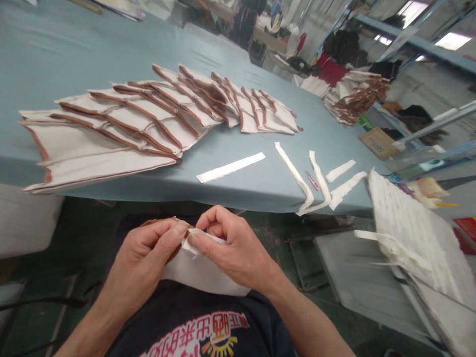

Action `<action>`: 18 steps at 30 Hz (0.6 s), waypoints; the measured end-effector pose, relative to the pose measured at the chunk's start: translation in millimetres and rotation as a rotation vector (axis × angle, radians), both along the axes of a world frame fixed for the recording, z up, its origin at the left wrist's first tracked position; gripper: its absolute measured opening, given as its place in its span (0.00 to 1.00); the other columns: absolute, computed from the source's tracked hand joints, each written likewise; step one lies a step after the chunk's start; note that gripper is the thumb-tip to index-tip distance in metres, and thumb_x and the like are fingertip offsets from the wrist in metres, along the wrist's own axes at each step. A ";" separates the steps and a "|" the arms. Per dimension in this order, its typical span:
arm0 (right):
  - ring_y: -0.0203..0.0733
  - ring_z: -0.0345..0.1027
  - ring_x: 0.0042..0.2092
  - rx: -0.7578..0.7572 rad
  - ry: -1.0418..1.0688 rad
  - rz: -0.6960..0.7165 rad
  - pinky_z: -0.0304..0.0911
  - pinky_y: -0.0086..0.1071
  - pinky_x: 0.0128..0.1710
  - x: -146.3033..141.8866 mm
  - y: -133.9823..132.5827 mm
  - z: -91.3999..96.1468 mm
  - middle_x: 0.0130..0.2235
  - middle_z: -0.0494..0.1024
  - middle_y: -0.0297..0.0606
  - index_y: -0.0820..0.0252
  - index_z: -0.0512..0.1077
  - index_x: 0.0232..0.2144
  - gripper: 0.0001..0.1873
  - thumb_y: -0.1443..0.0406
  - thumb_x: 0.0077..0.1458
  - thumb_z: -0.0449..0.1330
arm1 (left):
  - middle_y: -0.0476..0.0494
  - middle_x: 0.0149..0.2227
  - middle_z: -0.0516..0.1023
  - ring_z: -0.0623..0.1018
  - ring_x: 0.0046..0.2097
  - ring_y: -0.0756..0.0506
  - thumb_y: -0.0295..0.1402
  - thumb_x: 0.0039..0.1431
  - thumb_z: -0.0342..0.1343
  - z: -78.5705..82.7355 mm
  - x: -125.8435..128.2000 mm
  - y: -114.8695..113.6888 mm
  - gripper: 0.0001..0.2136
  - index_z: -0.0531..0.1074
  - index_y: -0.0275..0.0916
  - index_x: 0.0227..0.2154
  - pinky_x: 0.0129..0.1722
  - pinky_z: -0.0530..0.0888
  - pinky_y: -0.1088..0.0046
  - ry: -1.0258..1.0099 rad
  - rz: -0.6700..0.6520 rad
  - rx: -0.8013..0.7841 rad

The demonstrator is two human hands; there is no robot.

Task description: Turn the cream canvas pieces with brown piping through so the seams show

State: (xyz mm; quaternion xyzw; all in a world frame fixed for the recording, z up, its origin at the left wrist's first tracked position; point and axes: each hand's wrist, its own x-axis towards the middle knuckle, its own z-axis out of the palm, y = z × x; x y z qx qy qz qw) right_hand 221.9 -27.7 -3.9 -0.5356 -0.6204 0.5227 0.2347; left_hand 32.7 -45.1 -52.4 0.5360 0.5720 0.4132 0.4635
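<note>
our left hand [147, 253] pinches the edge of the brown-trimmed canvas piece [208, 277], fingers closed; our right hand [234, 248] has its thumb and forefinger closed on a white strip [189, 245] just beside. the canvas hangs between us and the tabletop [238, 144]. we should pinch close together, edges even, cloth untwisted.

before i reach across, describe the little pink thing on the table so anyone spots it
At the blue table's near right corner lie several whitish strips. Between the two long bent ones sits a slim pink item, set apart from its pale neighbours by colour.
</note>
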 end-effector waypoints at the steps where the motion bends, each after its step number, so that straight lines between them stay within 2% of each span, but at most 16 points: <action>1: 0.32 0.62 0.26 -0.013 0.006 -0.013 0.51 0.27 0.27 -1.2 -0.5 -2.2 0.24 0.72 0.25 0.55 0.72 0.36 0.11 0.57 0.63 0.68 | 0.50 0.20 0.70 0.71 0.23 0.46 0.55 0.65 0.58 -0.9 -0.2 0.1 0.26 0.72 0.43 0.17 0.20 0.69 0.73 -0.022 -0.028 -0.015; 3: 0.33 0.62 0.27 -0.024 0.024 -0.035 0.51 0.27 0.27 -3.5 -2.5 -6.6 0.24 0.72 0.25 0.55 0.72 0.37 0.12 0.56 0.63 0.67 | 0.49 0.21 0.72 0.72 0.25 0.46 0.54 0.66 0.57 -3.5 -0.4 -0.2 0.25 0.74 0.43 0.19 0.22 0.69 0.73 -0.056 -0.051 -0.030; 7: 0.32 0.60 0.26 -0.068 0.120 -0.064 0.51 0.26 0.26 -7.6 -7.1 -16.1 0.24 0.71 0.25 0.56 0.71 0.37 0.11 0.56 0.63 0.66 | 0.48 0.24 0.76 0.74 0.27 0.45 0.52 0.66 0.58 -7.8 1.5 -2.6 0.24 0.77 0.43 0.20 0.25 0.71 0.73 -0.069 0.006 -0.022; 13: 0.30 0.56 0.25 -0.148 0.236 -0.102 0.52 0.25 0.25 -10.2 -7.5 -26.6 0.24 0.68 0.24 0.58 0.71 0.36 0.12 0.57 0.62 0.67 | 0.50 0.22 0.76 0.73 0.24 0.46 0.48 0.64 0.58 -0.4 8.5 -7.4 0.20 0.79 0.44 0.19 0.21 0.69 0.73 -0.037 0.097 0.000; 18: 0.30 0.55 0.26 -0.137 0.250 -0.109 0.52 0.25 0.26 -10.8 -9.4 -30.4 0.24 0.67 0.24 0.58 0.70 0.36 0.12 0.57 0.63 0.66 | 0.48 0.25 0.79 0.76 0.27 0.45 0.47 0.65 0.57 -1.1 7.4 -9.7 0.20 0.78 0.44 0.20 0.24 0.72 0.73 0.005 0.103 0.022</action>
